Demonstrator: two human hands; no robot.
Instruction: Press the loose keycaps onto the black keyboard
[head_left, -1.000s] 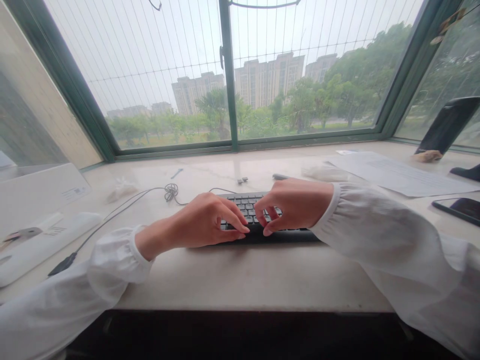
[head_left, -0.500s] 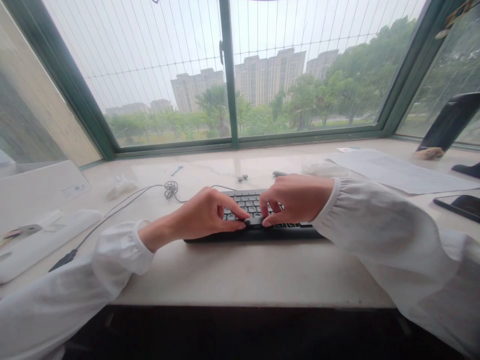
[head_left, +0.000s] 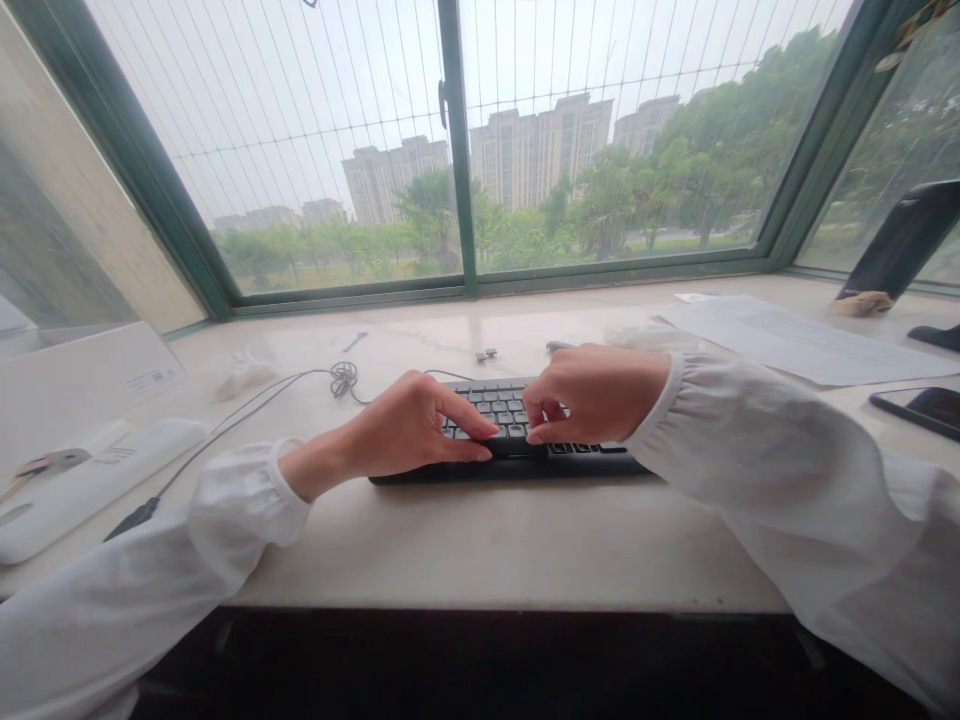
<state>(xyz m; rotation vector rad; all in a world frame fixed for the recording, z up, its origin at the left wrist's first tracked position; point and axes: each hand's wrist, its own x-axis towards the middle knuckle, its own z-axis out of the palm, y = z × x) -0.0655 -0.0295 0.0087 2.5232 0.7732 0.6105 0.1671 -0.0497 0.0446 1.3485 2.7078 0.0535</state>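
Observation:
A black keyboard [head_left: 504, 404] lies on the pale stone sill [head_left: 487, 550] in front of me. My left hand [head_left: 401, 432] rests on its left half, fingers curled over the keys and the thumb along the front edge, gripping it. My right hand [head_left: 592, 395] is over the middle keys, with thumb and curled fingers pinched together at a key; I cannot make out what is between them. Both arms wear white sleeves. The keyboard's cable [head_left: 341, 380] runs off to the left in a small coil.
A white box [head_left: 82, 375] and a long white object [head_left: 90, 480] sit at the left. Paper sheets [head_left: 795, 340], a black phone [head_left: 919, 408] and a dark stand [head_left: 900, 240] are at the right. Small metal parts [head_left: 485, 354] lie behind the keyboard, below the window.
My right fingers moved from the keyboard's front edge back onto the key rows. The left hand shifted slightly farther away. The keyboard has stayed in place.

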